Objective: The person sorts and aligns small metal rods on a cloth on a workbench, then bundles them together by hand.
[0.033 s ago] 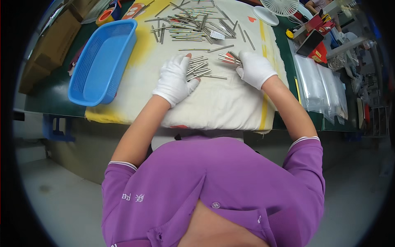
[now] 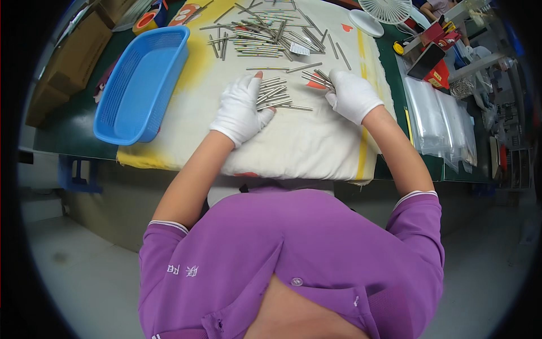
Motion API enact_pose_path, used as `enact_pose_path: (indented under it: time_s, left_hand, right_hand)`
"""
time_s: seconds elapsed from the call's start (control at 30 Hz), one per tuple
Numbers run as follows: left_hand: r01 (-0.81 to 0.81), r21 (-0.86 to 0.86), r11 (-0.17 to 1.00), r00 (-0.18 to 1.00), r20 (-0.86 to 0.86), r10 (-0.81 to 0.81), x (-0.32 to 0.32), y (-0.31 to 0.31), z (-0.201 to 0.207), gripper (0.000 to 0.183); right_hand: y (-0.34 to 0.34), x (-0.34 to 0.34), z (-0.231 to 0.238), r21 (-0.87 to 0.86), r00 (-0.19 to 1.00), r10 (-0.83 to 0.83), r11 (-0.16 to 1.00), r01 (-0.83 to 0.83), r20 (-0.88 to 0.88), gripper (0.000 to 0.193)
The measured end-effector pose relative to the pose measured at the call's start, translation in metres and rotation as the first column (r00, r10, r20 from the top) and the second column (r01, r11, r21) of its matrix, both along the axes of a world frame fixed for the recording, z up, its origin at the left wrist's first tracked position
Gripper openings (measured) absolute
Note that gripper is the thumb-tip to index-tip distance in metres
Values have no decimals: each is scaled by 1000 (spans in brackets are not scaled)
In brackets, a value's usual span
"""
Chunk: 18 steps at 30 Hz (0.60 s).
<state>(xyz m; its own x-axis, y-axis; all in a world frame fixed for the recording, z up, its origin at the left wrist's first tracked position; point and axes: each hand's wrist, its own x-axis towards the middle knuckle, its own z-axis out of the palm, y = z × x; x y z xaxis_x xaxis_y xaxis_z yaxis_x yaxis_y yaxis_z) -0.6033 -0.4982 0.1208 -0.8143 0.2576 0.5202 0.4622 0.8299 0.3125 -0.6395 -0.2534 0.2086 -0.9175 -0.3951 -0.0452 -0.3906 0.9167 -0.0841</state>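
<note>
My right hand (image 2: 353, 96), in a white glove, is closed round a small bunch of thin metal rods (image 2: 317, 78), their ends sticking out to the left. Across from it, my left hand (image 2: 240, 107), also gloved, rests on the cloth with thumb and fingers spread round the left ends of a small pile of rods (image 2: 272, 93). Bare fingertips show at the left glove's thumb and one finger. Farther away lies a larger, loose heap of similar rods (image 2: 257, 42), with a small white label (image 2: 299, 49) at its right side.
A white and yellow cloth (image 2: 293, 147) covers the table's middle. At the left stands a blue plastic basket (image 2: 135, 85), with cardboard boxes (image 2: 76, 62) beyond it. Clear plastic bags (image 2: 440, 121) lie at the right. A white fan (image 2: 387, 8) stands at the back; another person (image 2: 437, 7) is partly visible.
The rods in my right hand have shifted slightly, uncovering more of a red print on the cloth below them. My left hand stays by its pile.
</note>
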Motion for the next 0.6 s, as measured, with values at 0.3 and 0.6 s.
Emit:
enact_pose_path:
  time_s: [0.3,0.6]
  left_hand:
    - [-79,674,734,985,167,-48,-10,-16,-11,56]
    - [49,-166,985,992,126,-28,36,-6,16,46]
  right_hand:
    - [-72,29,-15,-39,901,414,910,-413,125,22]
    - [-25,-20,-22,-315,930,356,876,-365,-88,33]
